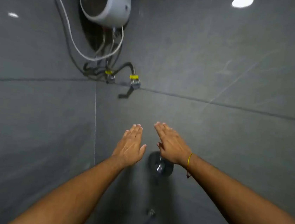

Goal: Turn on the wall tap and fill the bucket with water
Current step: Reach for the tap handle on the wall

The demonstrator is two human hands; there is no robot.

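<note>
Both of my arms stretch out toward a grey tiled wall. My left hand point(132, 145) is flat with its fingers extended and looks wet; it holds nothing. My right hand point(171, 144), with a yellow thread at the wrist, is also flat and open, hovering just above a dark round wall tap control point(160, 166), partly covering it. Below that, a dark spout point(149, 217) sticks out of the wall. No bucket is in view.
A white water heater point(104, 0) hangs high in the corner, with a white cable and hoses running down to two valves with yellow tags point(133, 80). Glossy grey tiles cover both walls, which meet at a corner point(94, 124) left of my hands.
</note>
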